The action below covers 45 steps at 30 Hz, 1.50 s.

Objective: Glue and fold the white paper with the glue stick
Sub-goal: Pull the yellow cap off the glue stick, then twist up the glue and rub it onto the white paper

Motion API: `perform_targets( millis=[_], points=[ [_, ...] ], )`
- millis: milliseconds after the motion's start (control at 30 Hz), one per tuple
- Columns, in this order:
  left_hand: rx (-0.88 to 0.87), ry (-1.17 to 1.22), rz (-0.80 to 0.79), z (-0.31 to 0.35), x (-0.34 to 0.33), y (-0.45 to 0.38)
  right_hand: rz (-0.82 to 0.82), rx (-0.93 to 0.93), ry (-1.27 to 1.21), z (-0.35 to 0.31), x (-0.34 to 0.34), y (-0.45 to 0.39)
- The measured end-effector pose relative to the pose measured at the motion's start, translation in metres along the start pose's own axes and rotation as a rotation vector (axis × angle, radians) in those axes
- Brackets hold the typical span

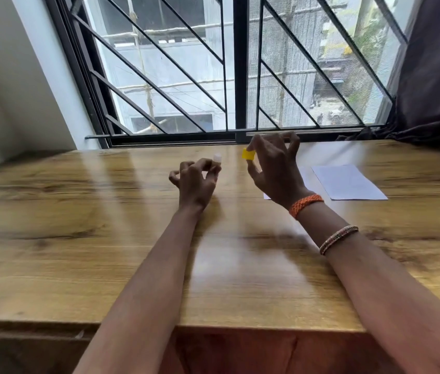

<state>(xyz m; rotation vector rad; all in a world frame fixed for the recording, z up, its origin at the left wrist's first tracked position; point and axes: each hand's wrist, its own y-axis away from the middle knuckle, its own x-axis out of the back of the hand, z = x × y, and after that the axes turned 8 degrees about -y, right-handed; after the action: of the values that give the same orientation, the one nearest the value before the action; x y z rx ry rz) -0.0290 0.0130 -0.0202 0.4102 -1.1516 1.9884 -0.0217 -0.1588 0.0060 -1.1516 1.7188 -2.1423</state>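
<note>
Head view shows my left hand [196, 182] pinched shut on the glue stick [217, 158], its white tip bare, and my right hand [274, 168] nipping the yellow cap [248, 154]. I judge the risk is a bare tip smearing the table [78, 238]. The white paper [348, 182] lies flat beyond my right hand, well apart from the stick.
</note>
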Motion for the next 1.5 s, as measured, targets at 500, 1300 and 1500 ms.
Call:
perform_targets(
  millis=[500, 1300, 1500],
  points=[
    [0.294, 0.018, 0.241, -0.017, 0.014, -0.008, -0.361, -0.718, -0.538, -0.059, -0.056, -0.012],
    [0.459, 0.597, 0.134, 0.004, 0.020, -0.009, -0.208, -0.076, 0.089, -0.050, -0.033, -0.003],
    [0.417, 0.732, -0.160, 0.034, 0.026, 0.002, 0.119, 0.280, 0.275, -0.041, -0.015, 0.002]
  ],
)
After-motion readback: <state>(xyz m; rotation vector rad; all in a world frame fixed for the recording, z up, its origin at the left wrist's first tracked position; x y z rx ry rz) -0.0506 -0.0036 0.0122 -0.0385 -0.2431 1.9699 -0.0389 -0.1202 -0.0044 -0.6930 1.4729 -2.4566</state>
